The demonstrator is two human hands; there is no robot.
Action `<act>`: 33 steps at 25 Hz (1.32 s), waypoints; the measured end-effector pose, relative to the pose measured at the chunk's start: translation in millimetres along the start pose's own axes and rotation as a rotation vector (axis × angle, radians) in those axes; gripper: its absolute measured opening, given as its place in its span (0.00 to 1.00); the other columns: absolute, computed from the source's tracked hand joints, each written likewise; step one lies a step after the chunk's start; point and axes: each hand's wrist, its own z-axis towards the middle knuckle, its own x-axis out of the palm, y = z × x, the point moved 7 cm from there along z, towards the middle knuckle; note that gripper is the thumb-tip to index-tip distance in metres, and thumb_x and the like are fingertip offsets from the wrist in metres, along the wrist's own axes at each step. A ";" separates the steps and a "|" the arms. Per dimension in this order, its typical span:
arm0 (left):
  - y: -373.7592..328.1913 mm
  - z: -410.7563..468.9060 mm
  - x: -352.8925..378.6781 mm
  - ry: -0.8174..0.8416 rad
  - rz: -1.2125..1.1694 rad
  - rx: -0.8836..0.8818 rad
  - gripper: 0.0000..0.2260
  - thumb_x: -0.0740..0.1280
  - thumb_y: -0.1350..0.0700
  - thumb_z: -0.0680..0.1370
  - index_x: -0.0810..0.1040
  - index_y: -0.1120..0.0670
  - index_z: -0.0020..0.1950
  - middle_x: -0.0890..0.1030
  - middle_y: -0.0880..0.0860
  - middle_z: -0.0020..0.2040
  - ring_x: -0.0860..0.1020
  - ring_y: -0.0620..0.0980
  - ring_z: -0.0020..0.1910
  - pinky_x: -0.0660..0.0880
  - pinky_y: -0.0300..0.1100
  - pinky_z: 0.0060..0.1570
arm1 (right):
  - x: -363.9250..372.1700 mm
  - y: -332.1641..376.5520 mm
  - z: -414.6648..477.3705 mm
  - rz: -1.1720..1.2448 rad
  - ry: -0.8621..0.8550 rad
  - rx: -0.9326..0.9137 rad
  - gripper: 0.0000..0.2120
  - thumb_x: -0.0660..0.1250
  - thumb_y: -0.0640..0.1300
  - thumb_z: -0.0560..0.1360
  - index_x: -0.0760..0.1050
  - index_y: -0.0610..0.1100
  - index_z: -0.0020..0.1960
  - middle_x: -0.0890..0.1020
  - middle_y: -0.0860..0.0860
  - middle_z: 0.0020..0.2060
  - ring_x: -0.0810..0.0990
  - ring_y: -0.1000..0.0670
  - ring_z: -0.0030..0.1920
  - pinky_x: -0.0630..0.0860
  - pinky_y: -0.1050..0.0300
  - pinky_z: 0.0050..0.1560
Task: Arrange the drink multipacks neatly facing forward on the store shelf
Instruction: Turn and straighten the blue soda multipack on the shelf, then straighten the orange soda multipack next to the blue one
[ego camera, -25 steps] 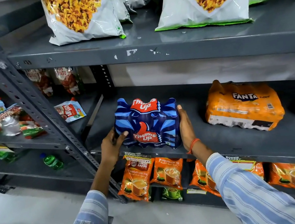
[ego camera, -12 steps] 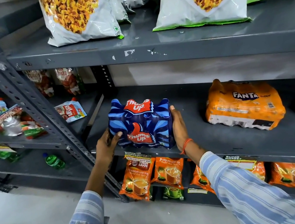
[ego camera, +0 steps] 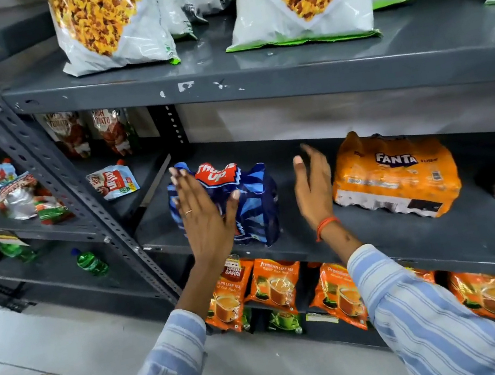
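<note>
Both arms in long sleeves: light blue shirt (ego camera: 428, 320) with white and darker blue stripes running lengthwise, cuffs loose, ending short of the wrists. Left hand (ego camera: 205, 218): thin metal ring (ego camera: 188, 212) on one finger, nails pale. Right hand (ego camera: 314, 188): orange-red thread band (ego camera: 325, 225) tied round the wrist, small dark mark on the forearm just below it.

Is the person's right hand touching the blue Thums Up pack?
Apart. The head view shows the open right hand beside the Thums Up pack, with a strip of dark shelf between them.
</note>
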 end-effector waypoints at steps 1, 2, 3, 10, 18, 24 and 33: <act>-21.5 -1.5 4.4 -0.018 0.008 0.050 0.41 0.49 0.33 0.74 0.41 0.60 0.75 0.43 0.60 0.78 0.42 0.55 0.77 0.41 0.47 0.75 | -15.2 5.6 5.5 -0.082 -0.010 -0.072 0.20 0.56 0.48 0.80 0.67 0.41 0.69 0.71 0.41 0.67 0.67 0.43 0.69 0.59 0.57 0.70; -45.8 -4.4 12.0 -0.028 -0.008 0.092 0.41 0.49 0.34 0.74 0.43 0.61 0.75 0.44 0.61 0.78 0.43 0.55 0.77 0.43 0.47 0.75 | -34.8 6.6 11.4 -0.167 -0.020 -0.124 0.21 0.56 0.48 0.79 0.67 0.39 0.69 0.71 0.39 0.67 0.66 0.42 0.70 0.57 0.58 0.71; -70.3 -8.7 21.5 -0.034 -0.043 0.126 0.40 0.50 0.34 0.75 0.45 0.61 0.75 0.46 0.61 0.78 0.45 0.55 0.77 0.44 0.46 0.75 | -56.7 3.6 15.9 -0.267 -0.039 -0.159 0.22 0.57 0.48 0.79 0.68 0.38 0.69 0.71 0.38 0.67 0.66 0.39 0.70 0.56 0.55 0.73; -169.0 -22.4 149.2 0.305 -0.339 -0.012 0.34 0.64 0.48 0.76 0.53 0.62 0.75 0.62 0.64 0.74 0.64 0.60 0.72 0.62 0.45 0.68 | -223.6 -109.5 41.5 -0.559 -0.127 0.349 0.36 0.67 0.51 0.74 0.59 0.33 0.73 0.64 0.33 0.72 0.62 0.36 0.73 0.57 0.41 0.73; -156.7 -2.1 216.0 0.533 -0.634 -0.498 0.12 0.68 0.51 0.75 0.77 0.62 0.46 0.78 0.61 0.45 0.77 0.54 0.46 0.75 0.49 0.49 | -231.8 -154.3 33.9 0.154 0.049 0.606 0.23 0.70 0.56 0.71 0.75 0.44 0.60 0.81 0.44 0.58 0.80 0.41 0.57 0.75 0.39 0.61; -128.9 -44.0 204.0 0.471 -0.836 -0.352 0.07 0.72 0.60 0.71 0.79 0.55 0.48 0.82 0.53 0.47 0.81 0.38 0.38 0.76 0.28 0.35 | -235.7 -168.3 19.2 0.108 0.183 0.403 0.27 0.70 0.54 0.72 0.67 0.48 0.67 0.78 0.48 0.63 0.78 0.50 0.58 0.74 0.59 0.54; -114.0 -60.2 194.9 0.438 -0.631 -0.261 0.23 0.68 0.66 0.74 0.67 0.65 0.67 0.74 0.65 0.65 0.72 0.62 0.65 0.71 0.49 0.61 | -219.6 -166.3 2.6 -0.017 0.307 0.234 0.32 0.65 0.57 0.73 0.57 0.54 0.73 0.71 0.55 0.65 0.70 0.51 0.65 0.72 0.57 0.63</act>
